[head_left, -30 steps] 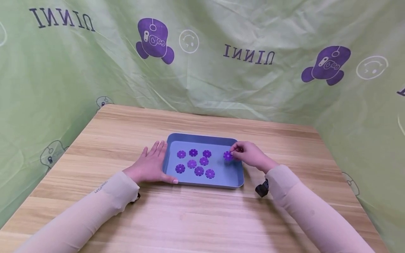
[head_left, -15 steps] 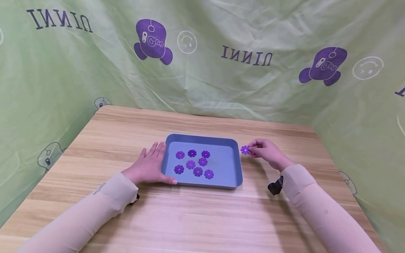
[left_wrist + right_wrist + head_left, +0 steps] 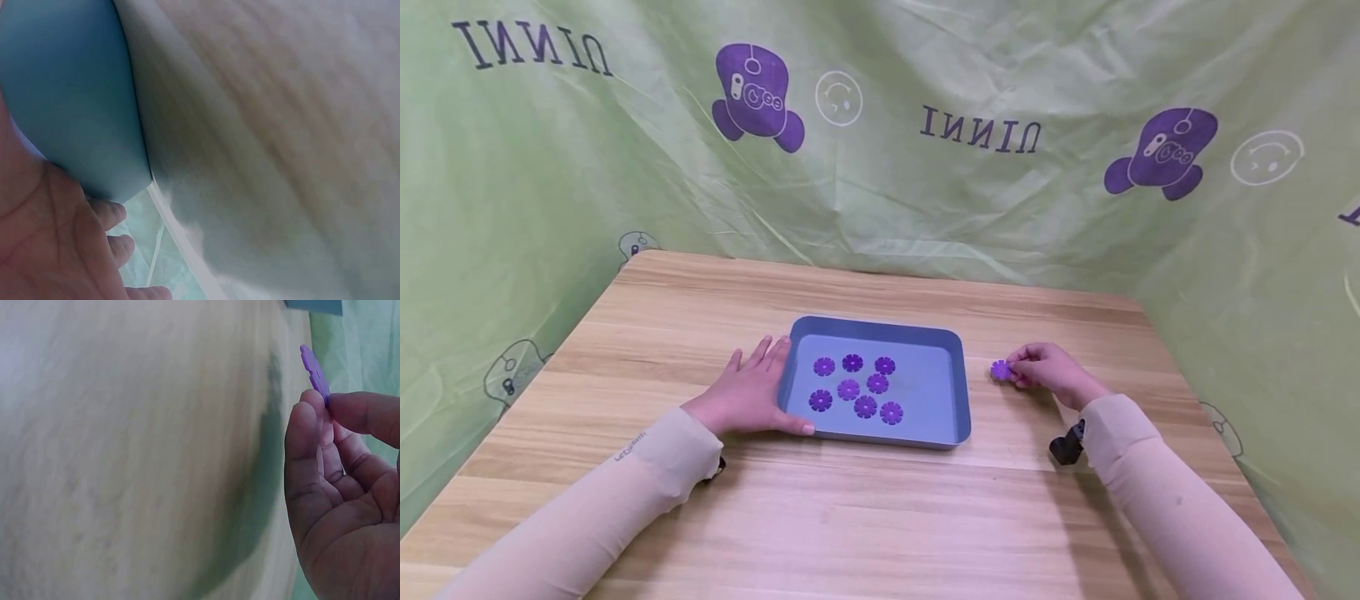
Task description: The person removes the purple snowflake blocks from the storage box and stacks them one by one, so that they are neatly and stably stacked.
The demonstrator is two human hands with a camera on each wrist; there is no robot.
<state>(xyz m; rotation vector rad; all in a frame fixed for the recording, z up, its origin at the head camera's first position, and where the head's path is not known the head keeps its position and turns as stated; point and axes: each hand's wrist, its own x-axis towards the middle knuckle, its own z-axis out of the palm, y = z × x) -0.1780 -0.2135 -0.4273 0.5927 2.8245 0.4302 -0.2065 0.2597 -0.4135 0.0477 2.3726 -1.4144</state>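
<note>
Nearest, both forearms are covered by pale sleeves [image 3: 595, 500], and a small black device [image 3: 1066, 447] is worn at the right cuff. The left hand [image 3: 741, 396] is laid against the left end of a blue tray [image 3: 928, 392]; its fingers are held straight and spread apart, and its thumb is stretched along the near wall. Inside the tray, eight notched purple discs [image 3: 866, 407] are laid flat: three are set in a nearer row, two in the middle, three in a farther row, all toward the left and centre. Outside the tray, near its right wall, one more purple disc [image 3: 1001, 370] is pinched between the thumb and fingers of the right hand [image 3: 1051, 372]. In the right wrist view this disc is seen almost edge-on and tilted, and a long shadow is cast on the wood-grain table [image 3: 880, 517]. Beyond the table's far edge, a pale green curtain [image 3: 880, 208] is hung, printed with purple figures [image 3: 1172, 150], white smiling faces [image 3: 838, 98] and purple lettering [image 3: 981, 129].
</note>
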